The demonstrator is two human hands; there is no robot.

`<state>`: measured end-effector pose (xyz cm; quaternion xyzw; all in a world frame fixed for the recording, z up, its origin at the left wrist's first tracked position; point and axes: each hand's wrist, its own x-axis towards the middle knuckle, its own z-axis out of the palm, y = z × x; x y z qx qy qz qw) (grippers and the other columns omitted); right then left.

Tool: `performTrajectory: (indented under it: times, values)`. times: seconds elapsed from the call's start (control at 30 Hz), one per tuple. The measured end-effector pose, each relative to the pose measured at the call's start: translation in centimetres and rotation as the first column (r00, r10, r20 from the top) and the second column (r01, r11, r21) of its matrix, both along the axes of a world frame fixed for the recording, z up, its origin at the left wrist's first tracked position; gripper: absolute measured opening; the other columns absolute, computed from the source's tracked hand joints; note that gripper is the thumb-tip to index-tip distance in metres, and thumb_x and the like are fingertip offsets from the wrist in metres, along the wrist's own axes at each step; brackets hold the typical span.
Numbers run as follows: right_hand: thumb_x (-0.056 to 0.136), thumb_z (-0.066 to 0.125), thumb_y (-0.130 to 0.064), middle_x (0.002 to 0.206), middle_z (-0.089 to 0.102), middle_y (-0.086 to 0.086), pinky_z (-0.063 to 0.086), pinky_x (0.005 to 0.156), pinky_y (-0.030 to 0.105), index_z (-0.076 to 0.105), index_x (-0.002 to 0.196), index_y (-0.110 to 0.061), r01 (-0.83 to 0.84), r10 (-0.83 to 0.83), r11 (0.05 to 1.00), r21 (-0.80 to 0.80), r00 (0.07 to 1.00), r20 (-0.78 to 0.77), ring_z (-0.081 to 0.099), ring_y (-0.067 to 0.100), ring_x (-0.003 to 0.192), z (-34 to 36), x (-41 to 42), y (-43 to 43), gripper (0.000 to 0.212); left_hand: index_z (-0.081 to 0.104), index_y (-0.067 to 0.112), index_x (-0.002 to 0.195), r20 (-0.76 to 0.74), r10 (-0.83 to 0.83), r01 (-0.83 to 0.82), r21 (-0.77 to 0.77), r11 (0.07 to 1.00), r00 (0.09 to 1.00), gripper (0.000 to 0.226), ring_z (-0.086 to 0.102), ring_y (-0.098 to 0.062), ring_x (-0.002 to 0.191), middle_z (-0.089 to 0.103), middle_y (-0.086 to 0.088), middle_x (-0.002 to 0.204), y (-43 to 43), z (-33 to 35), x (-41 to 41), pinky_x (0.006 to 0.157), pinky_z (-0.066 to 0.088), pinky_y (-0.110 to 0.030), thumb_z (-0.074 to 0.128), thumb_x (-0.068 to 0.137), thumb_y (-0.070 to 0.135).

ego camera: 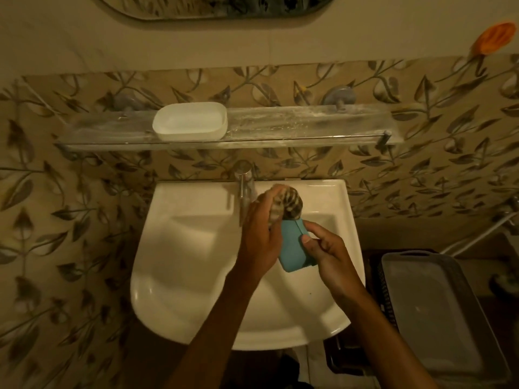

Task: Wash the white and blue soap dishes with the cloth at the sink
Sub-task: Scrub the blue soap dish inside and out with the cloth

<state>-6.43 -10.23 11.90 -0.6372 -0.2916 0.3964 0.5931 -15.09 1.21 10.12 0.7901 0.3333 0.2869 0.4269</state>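
The right hand (330, 255) pinches the blue plastic soap dish (295, 248) above the white ceramic sink (196, 276); its thumb lies on top. The left hand (259, 237) grips the striped bunched cloth (285, 204), pressing it to the dish's far end.

Just beyond the hands (258, 240), a chrome tap (243, 178); farther up the wall (337, 37), a glass shelf (309, 127) on round brackets (335, 96), leaf-patterned tiles (421, 164) behind it, topmost a mirror (224, 7). Right of the hands, a grey tray (421, 304) over a dark crate (387, 299); far up right, an orange object (495, 37).
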Motion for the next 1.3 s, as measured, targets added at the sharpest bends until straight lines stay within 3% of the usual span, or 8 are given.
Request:
performTrajectory:
  times: [0.1,0.3,0.5,0.63,0.73,1.07,1.2,1.3]
  values:
    - [0.099,0.044,-0.009,0.092,0.075,-0.013,0.054,0.069,0.018,0.065,0.106,-0.033,0.085,-0.086,0.996,-0.022,0.994,-0.064,0.069,0.004,0.087,0.2,0.0,-0.3,0.033,0.025,0.053,0.133,0.009,0.002,-0.002,0.059,0.998,1.000,0.050,0.036,-0.019,0.136,0.035,0.006,0.145,-4.0,-1.4,-0.3,0.113,0.034,-0.042,0.036,0.090,0.031]
    - [0.095,0.032,-0.009,0.098,0.075,0.005,0.056,0.073,0.026,0.066,0.111,-0.010,0.174,-0.151,0.985,0.007,0.875,-0.460,0.070,0.018,0.090,0.3,-0.8,-1.4,0.038,0.042,0.029,0.129,0.190,0.054,-0.069,0.073,0.995,0.980,0.041,0.027,-0.012,0.141,0.037,0.013,0.141,-9.5,-2.2,-2.1,0.114,0.031,-0.030,0.036,0.091,0.014]
    - [0.090,0.042,-0.035,0.083,0.074,0.011,0.055,0.067,0.032,0.063,0.109,-0.010,0.142,-0.134,0.989,-0.030,0.815,-0.563,0.069,0.020,0.067,0.0,-2.6,-2.4,0.038,0.034,0.031,0.136,-0.021,-0.015,0.013,-0.079,0.997,1.000,0.047,0.039,-0.016,0.134,0.043,-0.003,0.144,-4.5,0.5,-0.5,0.109,0.039,-0.037,0.046,0.092,0.018]
    - [0.077,0.048,-0.044,0.098,0.072,0.016,0.054,0.073,0.036,0.061,0.118,-0.007,0.210,-0.159,0.978,-0.004,0.728,-0.666,0.070,0.024,0.076,0.6,-2.3,-2.5,0.057,0.046,0.021,0.130,-0.057,-0.121,0.112,-0.134,0.985,0.991,0.045,0.053,-0.015,0.119,0.056,-0.003,0.127,-4.0,1.4,0.0,0.101,0.046,-0.035,0.041,0.087,0.034]
    - [0.094,0.034,-0.047,0.115,0.069,0.015,0.050,0.090,0.042,0.061,0.125,-0.013,0.291,-0.219,0.956,-0.037,0.623,-0.751,0.066,0.028,0.104,0.9,-1.0,-3.0,0.053,0.030,0.045,0.136,0.015,-0.146,0.146,-0.077,0.986,0.989,0.049,0.037,-0.016,0.136,0.041,-0.004,0.145,-8.1,-0.4,-1.9,0.111,0.036,-0.037,0.037,0.089,0.036]
    - [0.081,0.034,-0.065,0.111,0.072,0.010,0.053,0.091,0.045,0.066,0.114,-0.025,0.113,-0.175,0.982,-0.149,0.837,-0.519,0.068,0.027,0.104,0.9,-2.9,-3.5,0.061,0.032,0.043,0.134,0.051,-0.084,0.081,0.049,0.996,0.995,0.062,0.021,-0.013,0.144,0.019,0.004,0.156,-7.4,1.0,-1.9,0.113,0.034,-0.031,0.046,0.092,-0.001]
    - [0.072,0.041,-0.065,0.108,0.072,0.014,0.052,0.086,0.045,0.067,0.109,-0.023,0.123,-0.177,0.984,-0.132,0.784,-0.595,0.067,0.031,0.099,1.5,-3.0,-3.3,0.062,0.032,0.021,0.142,-0.057,-0.074,0.071,-0.048,0.996,0.996,0.054,0.031,-0.016,0.140,0.036,-0.005,0.150,-5.1,2.2,-0.8,0.114,0.032,-0.041,0.041,0.093,-0.001]
    - [0.080,0.042,-0.066,0.116,0.070,0.014,0.047,0.098,0.048,0.067,0.117,-0.019,0.202,-0.218,0.974,-0.102,0.706,-0.674,0.063,0.032,0.111,1.2,-1.3,-3.3,0.065,0.026,0.043,0.138,-0.010,-0.143,0.144,0.036,0.989,0.990,0.057,0.021,-0.008,0.143,0.029,0.009,0.151,-8.4,1.8,-1.9,0.117,0.024,-0.028,0.037,0.094,0.008]
